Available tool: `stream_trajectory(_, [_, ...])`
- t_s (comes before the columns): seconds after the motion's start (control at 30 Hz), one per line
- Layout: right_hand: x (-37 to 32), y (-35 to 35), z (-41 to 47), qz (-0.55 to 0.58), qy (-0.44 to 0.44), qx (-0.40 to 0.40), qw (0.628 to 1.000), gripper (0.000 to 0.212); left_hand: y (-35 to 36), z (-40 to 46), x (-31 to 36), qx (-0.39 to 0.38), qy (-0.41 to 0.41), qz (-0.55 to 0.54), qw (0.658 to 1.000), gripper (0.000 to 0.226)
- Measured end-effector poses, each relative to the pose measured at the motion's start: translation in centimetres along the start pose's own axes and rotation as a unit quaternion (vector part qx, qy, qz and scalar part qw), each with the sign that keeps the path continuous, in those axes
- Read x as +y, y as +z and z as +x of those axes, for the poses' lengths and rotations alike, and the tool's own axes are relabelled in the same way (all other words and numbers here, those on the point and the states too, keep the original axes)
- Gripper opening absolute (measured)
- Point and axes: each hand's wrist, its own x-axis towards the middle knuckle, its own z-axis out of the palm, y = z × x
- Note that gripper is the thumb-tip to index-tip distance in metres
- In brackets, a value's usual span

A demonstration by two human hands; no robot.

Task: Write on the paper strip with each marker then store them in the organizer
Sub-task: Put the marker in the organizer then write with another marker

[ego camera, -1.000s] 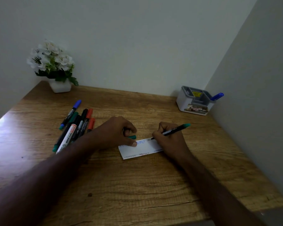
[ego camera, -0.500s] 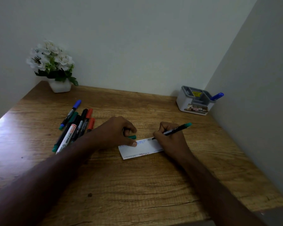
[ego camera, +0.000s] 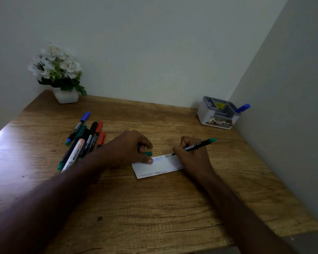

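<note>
Barely shifted since a second ago: right hand [ego camera: 193, 156] crept slightly along the paper strip [ego camera: 159, 166], fingers clamped on the green-ended marker [ego camera: 195, 146], tip down on the strip's far edge beside a short run of dark letters

Left hand [ego camera: 128, 149] pressing a fingertip on the strip's left part, other fingers curled round a green cap [ego camera: 147, 153] just beyond the strip

Strip lying flat mid-table [ego camera: 154, 217], already carrying blue letters along its far edge and faint lettering along its near edge

Probably mid-writing with this marker, early in the task: seven or so markers [ego camera: 84, 140] heaped to the left, only a blue marker [ego camera: 242, 108] standing in the organizer [ego camera: 218, 114] at the far right corner

Next, likely: finish the letters, lift the tip, recap with the cap from the left hand, reach across to the organizer

Unrelated: flower pot [ego camera: 65, 96] at the far left corner
</note>
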Motion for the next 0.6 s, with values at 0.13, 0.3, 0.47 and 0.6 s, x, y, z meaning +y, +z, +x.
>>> stream_trajectory(0.13, [0.06, 0.07, -0.02, -0.003, 0.002, -0.011, 1.0, 0.034, 0.03, 0.07, 0.01, -0.003, 0.002, 0.007, 1.0, 0.05])
stream_trajectory(0.3, [0.05, -0.11, -0.04, 0.0, 0.017, 0.0, 1.0, 0.031, -0.03, -0.05, 0.05, -0.007, -0.003, 0.002, 1.0, 0.05])
stream_trajectory(0.47, [-0.06, 0.06, -0.09, -0.009, 0.011, -0.002, 1.0, 0.03, -0.07, -0.05, 0.12, -0.006, -0.002, 0.003, 1.0, 0.05])
stream_trajectory(0.6, [0.0, -0.03, -0.03, 0.003, 0.013, 0.0, 1.0, 0.027, -0.04, -0.13, 0.21, -0.006, -0.003, 0.0, 1.0, 0.049])
